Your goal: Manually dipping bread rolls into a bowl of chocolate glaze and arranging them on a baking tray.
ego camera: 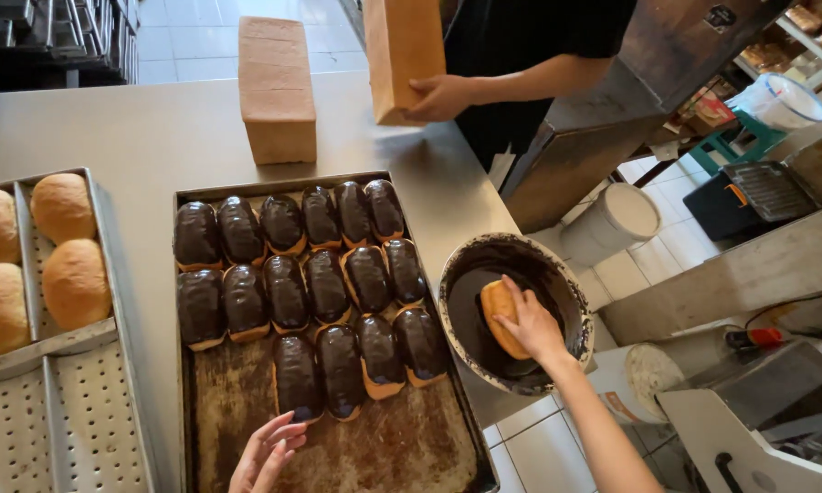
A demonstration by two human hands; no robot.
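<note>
The right hand (532, 324) grips a plain oblong bun (500, 315), fingers closed over it, pressing it into a bowl of chocolate (557, 274) right of the baking tray (402, 447). The left hand (267, 454) rests open on the tray's near edge, fingertips touching a glazed bun (298, 376) (rows of them fill the far half). Far off, another person's hand (440, 97) steadies a loaf (402, 50).

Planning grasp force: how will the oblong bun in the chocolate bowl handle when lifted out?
The oblong golden bun, pinched by the right hand, probably is soft, light and squashable. Its underside sits in dark glaze inside the round metal bowl, so it will likely come up slippery and dripping.
</note>
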